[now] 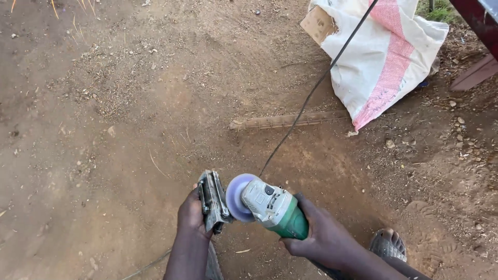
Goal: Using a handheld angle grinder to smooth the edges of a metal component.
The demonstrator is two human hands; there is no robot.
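Note:
My left hand (191, 213) grips a rusty, grey metal piece (213, 199) held upright above the dirt ground. My right hand (320, 233) is closed around the green body of an angle grinder (272, 207). Its blurred, pale disc (236, 197) sits right next to the metal piece, touching or almost touching its right side. The grinder's black cable (311, 93) runs up and away to the top of the view.
A white and pink woven sack (384, 57) lies at the upper right with a cardboard piece (317, 23) beside it. A ribbed metal bar (290, 120) lies on the brown dirt. My sandalled foot (388, 243) shows at the lower right.

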